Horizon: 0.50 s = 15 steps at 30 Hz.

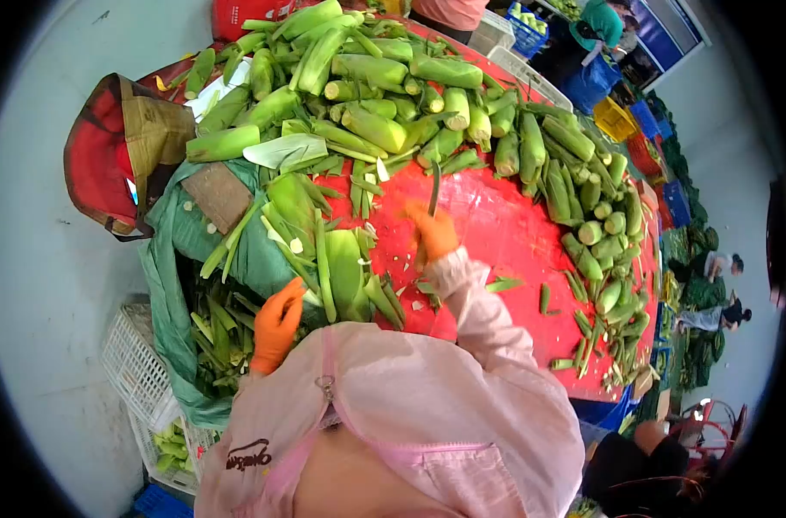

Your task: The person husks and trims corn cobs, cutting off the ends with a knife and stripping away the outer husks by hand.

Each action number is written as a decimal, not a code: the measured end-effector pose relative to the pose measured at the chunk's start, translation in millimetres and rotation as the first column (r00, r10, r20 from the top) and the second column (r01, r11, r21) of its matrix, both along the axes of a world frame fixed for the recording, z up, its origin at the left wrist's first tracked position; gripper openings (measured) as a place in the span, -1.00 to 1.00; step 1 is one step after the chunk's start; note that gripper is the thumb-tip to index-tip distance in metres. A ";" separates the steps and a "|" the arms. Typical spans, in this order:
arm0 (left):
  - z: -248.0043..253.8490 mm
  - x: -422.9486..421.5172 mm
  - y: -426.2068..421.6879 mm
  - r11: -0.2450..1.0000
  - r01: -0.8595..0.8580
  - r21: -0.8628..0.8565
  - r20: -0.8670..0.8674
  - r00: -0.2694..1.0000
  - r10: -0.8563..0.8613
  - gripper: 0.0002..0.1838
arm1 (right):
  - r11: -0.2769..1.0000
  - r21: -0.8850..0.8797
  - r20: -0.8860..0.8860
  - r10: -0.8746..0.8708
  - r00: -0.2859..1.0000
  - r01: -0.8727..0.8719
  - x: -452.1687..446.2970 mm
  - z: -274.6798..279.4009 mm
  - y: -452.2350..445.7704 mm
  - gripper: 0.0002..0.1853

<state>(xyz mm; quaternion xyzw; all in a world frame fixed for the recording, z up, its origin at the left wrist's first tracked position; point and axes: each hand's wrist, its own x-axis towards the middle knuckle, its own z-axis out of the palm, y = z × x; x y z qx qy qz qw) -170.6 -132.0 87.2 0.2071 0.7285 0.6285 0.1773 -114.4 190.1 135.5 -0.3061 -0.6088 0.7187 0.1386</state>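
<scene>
My right hand (436, 235), in an orange glove, is closed round a knife whose dark curved blade (435, 188) points up over the red table (496, 233). My left hand (277, 326), also gloved in orange, is at the table's near left edge, beside loose green husks (345, 268). Its fingers are bent together around something I cannot make out. Ears of corn in green husks (371, 128) are heaped along the far side, and another pile (583, 181) lies to the right. Cut husk pieces lie between my hands.
A green sack (164, 259) with husks hangs at the left, above white crates (138, 350). A red and brown bag (104, 151) stands at the upper left. Other people (449, 15) are beyond the table and at the right, near coloured crates (615, 119).
</scene>
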 end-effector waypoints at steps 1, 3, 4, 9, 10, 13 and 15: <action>-5.3 2.8 -9.3 0.997 -0.074 -0.010 0.085 0.994 0.074 -0.62 | 0.996 0.082 -0.031 -0.019 0.999 0.022 -22.8 -16.2 27.0 -0.54; -23.0 11.3 -27.5 0.988 -0.153 0.015 0.165 0.975 0.149 -0.62 | 0.924 0.374 0.097 0.049 0.994 -0.082 -71.8 -12.3 73.9 -0.43; -30.0 16.7 -35.4 0.977 -0.215 -0.010 0.187 0.959 0.213 -0.62 | 0.838 0.527 0.191 0.048 0.980 -0.143 -97.9 -9.9 91.2 -0.39; -19.6 55.5 -33.9 0.918 -0.390 -0.072 0.256 0.882 0.395 -0.62 | 0.345 0.879 0.341 0.029 0.940 -0.329 -208.8 -3.2 114.1 -0.14; -26.2 61.2 -38.5 0.927 -0.358 -0.110 0.179 0.911 0.372 -0.60 | 0.290 0.862 0.421 0.051 0.906 -0.417 -222.1 -2.4 109.7 -0.07; -14.5 79.0 -38.2 0.916 -0.356 -0.184 0.140 0.913 0.383 -0.59 | 0.215 0.719 0.662 0.079 0.746 -0.661 -245.1 -1.8 96.9 0.03; -14.6 83.6 -42.6 0.913 -0.372 -0.170 0.118 0.912 0.393 -0.58 | 0.185 0.673 0.714 0.092 0.694 -0.716 -243.2 -5.6 90.1 0.05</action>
